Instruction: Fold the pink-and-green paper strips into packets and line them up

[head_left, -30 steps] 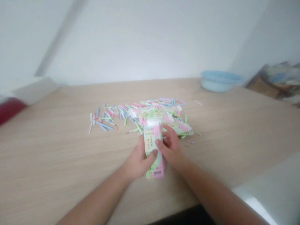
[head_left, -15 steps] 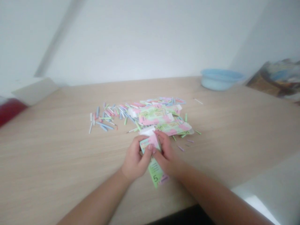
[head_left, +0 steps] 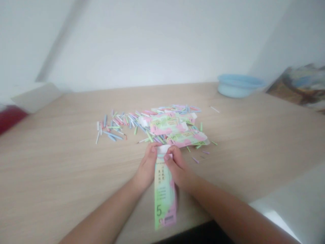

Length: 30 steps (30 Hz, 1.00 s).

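Observation:
Between my hands is a long, narrow cardboard box, printed in pink and green with a large "5". Its white end flap stands up at the far end. My left hand pinches the upper left edge by the flap. On the other side, my right hand grips the upper right edge, thumb on the printed face. Just beyond lie several similar flattened-looking boxes. Around and under them spreads a heap of thin pastel sticks that look like capped pens or refills.
A light blue basin stands at the back right of the wooden table. At the left edge are a pale box-like object and something red. A cluttered bag or pile sits at the far right.
The box has turned upright in line with my view and come lower, so its whole printed face shows. My hands have shifted from its middle to its flap end.

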Motion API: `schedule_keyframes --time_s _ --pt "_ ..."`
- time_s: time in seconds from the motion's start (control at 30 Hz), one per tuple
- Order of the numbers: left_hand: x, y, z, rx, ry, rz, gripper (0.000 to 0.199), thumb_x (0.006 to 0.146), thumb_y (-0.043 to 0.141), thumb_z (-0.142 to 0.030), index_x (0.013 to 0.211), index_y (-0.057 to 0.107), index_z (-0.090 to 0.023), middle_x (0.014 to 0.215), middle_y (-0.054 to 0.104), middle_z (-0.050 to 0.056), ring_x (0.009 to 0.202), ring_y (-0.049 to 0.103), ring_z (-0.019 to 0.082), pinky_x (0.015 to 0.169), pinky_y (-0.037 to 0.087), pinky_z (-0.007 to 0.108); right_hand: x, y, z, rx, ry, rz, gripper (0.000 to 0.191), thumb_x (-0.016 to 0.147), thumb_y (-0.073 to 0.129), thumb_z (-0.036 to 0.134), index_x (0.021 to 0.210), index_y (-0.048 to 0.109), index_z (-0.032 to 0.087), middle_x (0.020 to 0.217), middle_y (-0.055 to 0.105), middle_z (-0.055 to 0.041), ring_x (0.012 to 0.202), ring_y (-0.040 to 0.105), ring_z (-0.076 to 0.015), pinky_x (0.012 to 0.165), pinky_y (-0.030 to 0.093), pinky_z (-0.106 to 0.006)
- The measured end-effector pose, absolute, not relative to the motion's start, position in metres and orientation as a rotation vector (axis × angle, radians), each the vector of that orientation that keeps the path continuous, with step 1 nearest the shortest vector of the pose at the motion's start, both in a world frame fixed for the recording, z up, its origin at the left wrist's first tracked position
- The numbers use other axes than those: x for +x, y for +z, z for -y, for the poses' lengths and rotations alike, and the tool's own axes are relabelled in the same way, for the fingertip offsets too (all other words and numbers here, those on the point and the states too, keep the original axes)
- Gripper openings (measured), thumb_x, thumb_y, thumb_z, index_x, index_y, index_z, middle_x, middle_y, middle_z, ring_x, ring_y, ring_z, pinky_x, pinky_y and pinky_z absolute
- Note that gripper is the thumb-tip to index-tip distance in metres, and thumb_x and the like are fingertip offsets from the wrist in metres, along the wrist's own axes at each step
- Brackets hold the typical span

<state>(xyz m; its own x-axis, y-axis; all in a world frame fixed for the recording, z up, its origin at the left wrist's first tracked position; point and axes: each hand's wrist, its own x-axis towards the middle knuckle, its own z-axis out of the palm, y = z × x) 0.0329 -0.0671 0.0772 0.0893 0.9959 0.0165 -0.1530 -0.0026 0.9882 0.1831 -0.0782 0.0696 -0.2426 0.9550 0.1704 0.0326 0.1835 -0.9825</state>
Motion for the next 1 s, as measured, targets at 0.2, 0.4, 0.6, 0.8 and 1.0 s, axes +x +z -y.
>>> schedule_keyframes --time_s 0.2,0.4,0.6,0.8,1.0 --pt "0.039 0.087 0.068 0.566 0.976 -0.783 0.051 0.085 0.07 -0.054 0.12 0.06 -0.018 0.085 0.072 0.005 0.078 0.071 0.024 0.075 0.054 0.034 0.187 0.068 0.081 -1.063 1.031 1.63 0.021 0.105 0.043 0.045 0.095 0.043 0.027 0.078 0.049 0.0013 0.069 0.049 -0.0188 0.061 0.042 -0.032" --pt "0.032 0.085 0.071 0.438 0.673 -0.604 0.056 0.09 0.056 -0.062 0.104 0.071 -0.01 0.085 0.076 0.015 0.079 0.074 0.03 0.074 0.056 0.038 0.193 0.07 0.085 -1.057 0.813 1.762 0.016 0.104 0.043 0.041 0.099 0.045 0.026 0.091 0.056 -0.0044 0.084 0.057 -0.0228 0.07 0.049 -0.037" --pt "0.025 0.074 0.068 0.438 0.665 -0.579 0.05 0.087 0.059 -0.055 0.097 0.072 -0.008 0.082 0.076 0.014 0.074 0.072 0.026 0.073 0.055 0.035 0.194 0.08 0.088 -0.999 0.862 1.806 0.015 0.104 0.046 0.042 0.104 0.047 0.027 0.1 0.058 -0.0074 0.091 0.059 -0.0251 0.076 0.052 -0.041" --pt "0.025 0.075 0.068 0.456 0.558 -0.537 0.057 0.079 0.057 -0.059 0.095 0.073 -0.007 0.078 0.075 0.015 0.068 0.071 0.026 0.066 0.055 0.034 0.195 0.077 0.084 -0.927 1.233 1.731 0.024 0.104 0.047 0.052 0.103 0.044 0.028 0.073 0.052 0.0031 0.056 0.053 -0.0161 0.05 0.045 -0.03" --pt "0.026 0.075 0.068 0.499 0.483 -0.543 0.064 0.074 0.055 -0.064 0.088 0.072 -0.004 0.075 0.069 0.013 0.061 0.069 0.025 0.057 0.053 0.034 0.198 0.076 0.07 -0.917 1.039 1.506 0.036 0.102 0.047 0.059 0.117 0.055 0.027 0.099 0.066 -0.0048 0.071 0.062 -0.017 0.06 0.051 -0.032"
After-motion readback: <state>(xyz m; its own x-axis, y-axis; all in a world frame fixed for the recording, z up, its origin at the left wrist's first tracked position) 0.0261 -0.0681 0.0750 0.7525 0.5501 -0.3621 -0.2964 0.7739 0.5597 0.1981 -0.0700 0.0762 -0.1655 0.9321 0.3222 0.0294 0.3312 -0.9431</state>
